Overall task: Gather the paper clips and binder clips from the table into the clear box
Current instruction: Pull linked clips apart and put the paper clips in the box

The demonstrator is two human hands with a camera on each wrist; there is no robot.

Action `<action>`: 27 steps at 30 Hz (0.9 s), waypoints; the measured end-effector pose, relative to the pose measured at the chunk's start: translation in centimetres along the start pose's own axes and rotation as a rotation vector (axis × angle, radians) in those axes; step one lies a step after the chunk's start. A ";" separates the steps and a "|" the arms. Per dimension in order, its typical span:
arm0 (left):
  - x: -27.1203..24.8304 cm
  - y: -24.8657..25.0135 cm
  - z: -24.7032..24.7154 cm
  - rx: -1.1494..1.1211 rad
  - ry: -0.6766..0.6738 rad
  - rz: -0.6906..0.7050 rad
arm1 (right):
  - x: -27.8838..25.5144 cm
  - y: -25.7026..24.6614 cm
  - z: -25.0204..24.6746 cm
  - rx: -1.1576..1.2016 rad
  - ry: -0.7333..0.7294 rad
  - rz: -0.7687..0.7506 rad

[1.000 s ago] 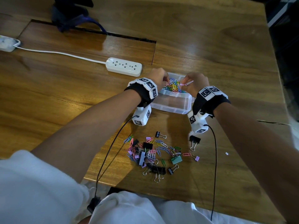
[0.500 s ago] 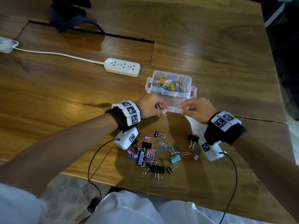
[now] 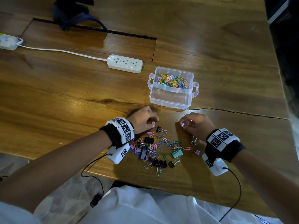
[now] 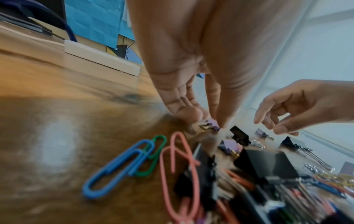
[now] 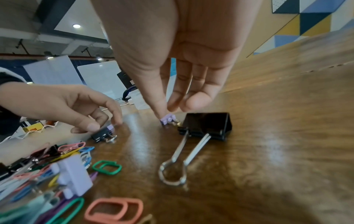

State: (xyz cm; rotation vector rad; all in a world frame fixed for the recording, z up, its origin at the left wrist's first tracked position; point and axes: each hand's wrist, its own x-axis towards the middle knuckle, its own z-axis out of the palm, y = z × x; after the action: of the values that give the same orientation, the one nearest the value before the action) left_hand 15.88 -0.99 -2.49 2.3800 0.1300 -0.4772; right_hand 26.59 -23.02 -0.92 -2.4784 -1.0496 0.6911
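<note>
The clear box (image 3: 169, 101) stands on the wooden table; its far compartment holds coloured paper clips (image 3: 171, 80), its near compartment looks bare. A pile of paper clips and binder clips (image 3: 157, 148) lies near the table's front edge. At the pile's far edge, my left hand (image 3: 152, 123) pinches a small purple binder clip (image 4: 211, 125) on the table, beside a small black binder clip (image 3: 159, 129). My right hand (image 3: 183, 124) pinches another small purple binder clip (image 5: 167, 119), which also rests on the table, next to a large black binder clip (image 5: 206, 123).
A white power strip (image 3: 124, 63) with its cable lies left of the box. A dark bag (image 3: 71, 13) sits at the table's back, over a long slot. A crack (image 3: 234, 111) runs across the wood right of my hands. Wrist cables hang over the table's front edge.
Both hands have drawn back from over the box toward me and come down at the pile's far edge. Each now pinches a small purple binder clip on the table.
</note>
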 end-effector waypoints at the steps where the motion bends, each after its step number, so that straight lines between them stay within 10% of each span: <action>1: -0.2 0.0 -0.2 0.003 0.023 -0.013 | -0.1 -0.1 0.1 0.001 0.018 -0.001; 11: -3.5 1.4 -0.4 0.292 -0.197 -0.034 | -1.6 -3.4 2.7 -0.032 -0.191 -0.023; 27: -3.6 2.1 0.2 0.327 -0.175 -0.060 | -1.0 -6.5 5.4 -0.065 -0.261 -0.009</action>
State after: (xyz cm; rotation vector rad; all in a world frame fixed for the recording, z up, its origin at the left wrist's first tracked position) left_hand 12.97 -2.56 0.02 2.6418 0.0461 -0.7837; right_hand 19.28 -18.72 -1.81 -2.4828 -1.1910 1.0147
